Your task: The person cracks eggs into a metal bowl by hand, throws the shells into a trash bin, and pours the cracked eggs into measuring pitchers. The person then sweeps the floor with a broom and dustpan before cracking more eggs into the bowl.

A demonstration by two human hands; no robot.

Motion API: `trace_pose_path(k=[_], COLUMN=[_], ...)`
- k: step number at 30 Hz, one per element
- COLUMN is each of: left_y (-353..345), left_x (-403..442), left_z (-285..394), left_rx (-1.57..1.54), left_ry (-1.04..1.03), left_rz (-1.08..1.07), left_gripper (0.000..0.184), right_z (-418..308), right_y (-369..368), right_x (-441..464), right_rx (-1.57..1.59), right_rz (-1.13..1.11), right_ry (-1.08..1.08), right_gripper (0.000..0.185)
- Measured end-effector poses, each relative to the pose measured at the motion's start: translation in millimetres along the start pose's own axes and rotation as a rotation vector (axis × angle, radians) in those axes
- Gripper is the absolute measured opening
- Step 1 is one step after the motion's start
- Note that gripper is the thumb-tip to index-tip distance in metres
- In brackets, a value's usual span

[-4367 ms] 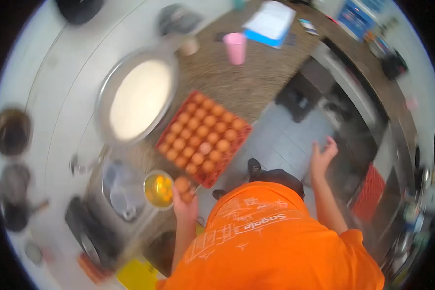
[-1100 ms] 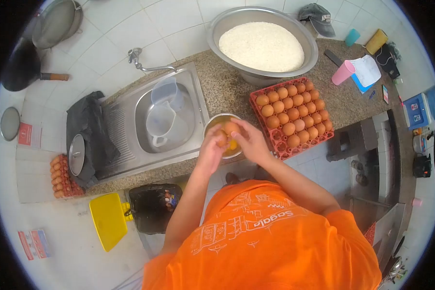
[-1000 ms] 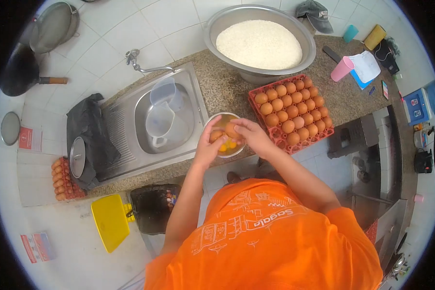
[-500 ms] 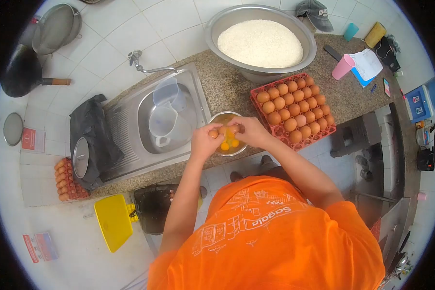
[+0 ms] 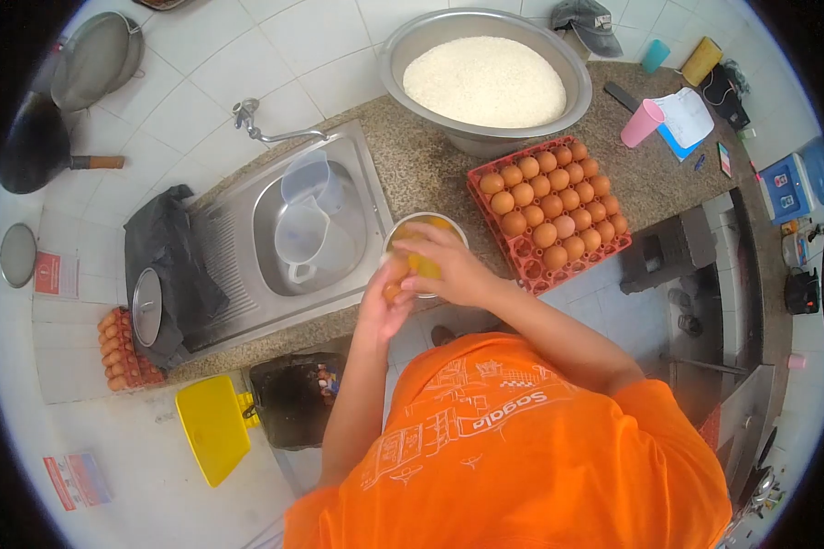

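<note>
My left hand (image 5: 384, 306) holds a brown eggshell (image 5: 393, 291) at the left front rim of a round metal bowl (image 5: 464, 240). Reaching across the bowl, my right hand (image 5: 444, 265) has its fingers and thumb around the upper part of the shell, against the left hand. The fingers are slightly blurred, and where one shell half ends and the other begins is unclear. Yellow egg (image 5: 425, 265) shows in the bowl, partly covered by the right hand. To the right lies a red tray (image 5: 525, 255) with rows of brown eggs (image 5: 558, 207) and some vacant cups at its near left.
A steel sink (image 5: 279, 276) with clear plastic jugs (image 5: 304, 233) is left of the bowl. Behind stands a large basin (image 5: 395, 78) of white grains. Below the counter, a black bin (image 5: 293, 403) with a yellow lid (image 5: 212, 430) stands open. A pink cup (image 5: 643, 123) is at right.
My hands have come together and shifted toward the bowl's left front rim with the shell pieces. The right hand now covers much of the bowl. The view has shifted slightly.
</note>
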State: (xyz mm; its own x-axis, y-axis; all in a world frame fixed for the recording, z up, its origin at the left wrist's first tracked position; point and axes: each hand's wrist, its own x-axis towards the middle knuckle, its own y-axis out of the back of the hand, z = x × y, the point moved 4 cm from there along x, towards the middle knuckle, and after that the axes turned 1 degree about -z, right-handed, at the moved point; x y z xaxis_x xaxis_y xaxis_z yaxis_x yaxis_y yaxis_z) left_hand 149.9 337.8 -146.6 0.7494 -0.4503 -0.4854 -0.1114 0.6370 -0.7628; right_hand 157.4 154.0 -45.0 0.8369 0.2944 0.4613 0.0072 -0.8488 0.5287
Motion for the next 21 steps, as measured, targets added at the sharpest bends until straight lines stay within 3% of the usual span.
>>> trace_pose_path(k=[3, 4, 5, 6, 8, 10, 11, 12, 13, 15, 17, 19, 20, 21], left_y=[40.2, 69.8, 91.9, 113.4, 213.2, 318.2, 372.8, 376.8, 382.1, 369.3, 271.1, 180.1, 136.8, 92.2], left_x=[-62.2, -90.2, -123.9, -160.6, -225.2, -300.3, -335.1, -351.0, -349.1, -319.0, -258.8, -199.2, -170.7, -147.6], left_z=[13.6, 17.4, 21.6, 22.9, 6.3, -40.1, -66.4, -71.5, -73.5, -68.6, -39.0, -10.0, 1.9, 12.2], left_rx=[-0.327, -0.441, -0.472, -0.501, -0.19, 0.302, 0.223, 0.153, 0.152, 0.019, -0.087, -0.101, -0.086, -0.083], left_ry=[-0.186, -0.281, -0.436, -0.589, -0.626, -0.28, -0.237, -0.19, -0.187, -0.534, -0.528, -0.537, -0.511, -0.496], left_rz=[-0.182, -0.234, -0.102, 0.034, 0.612, 1.364, 1.446, 1.515, 1.516, 1.272, 0.913, 0.572, 0.436, 0.319], left_gripper=[0.047, 0.05, 0.054, 0.058, 0.068, 0.073, 0.064, 0.056, 0.056, 0.051, 0.044, 0.054, 0.058, 0.059], right_z=[-0.6, 8.5, 23.5, 24.8, 47.3, 58.3, 65.3, 67.5, 65.8, 56.4, 57.4, 63.0, 51.0, 27.9], right_y=[42.3, 59.5, 74.3, 91.5, 101.3, 96.8, 95.9, 95.3, 97.4, 99.6, 97.6, 94.2, 91.1, 81.7], right_x=[-0.9, -5.3, -14.5, -16.3, -30.6, -33.3, -30.9, -28.0, -23.2, -15.3, -17.0, -21.1, -17.6, -9.3], right_rx=[-0.15, -0.362, -0.519, -0.64, -0.868, -0.871, -0.86, -0.852, -0.815, -0.789, -0.76, -0.533, -0.537, -0.22], right_rz=[0.058, 0.077, 0.144, 0.037, -0.154, -0.198, -0.217, -0.228, -0.224, -0.223, -0.222, -0.054, -0.054, 0.027], right_ry=[-0.176, -0.286, -0.361, -0.522, -0.695, -0.621, -0.696, -0.782, -0.797, -0.795, -0.787, -0.562, -0.56, -0.528], right_gripper=[0.053, 0.05, 0.047, 0.049, 0.057, 0.061, 0.058, 0.055, 0.052, 0.054, 0.055, 0.058, 0.058, 0.052])
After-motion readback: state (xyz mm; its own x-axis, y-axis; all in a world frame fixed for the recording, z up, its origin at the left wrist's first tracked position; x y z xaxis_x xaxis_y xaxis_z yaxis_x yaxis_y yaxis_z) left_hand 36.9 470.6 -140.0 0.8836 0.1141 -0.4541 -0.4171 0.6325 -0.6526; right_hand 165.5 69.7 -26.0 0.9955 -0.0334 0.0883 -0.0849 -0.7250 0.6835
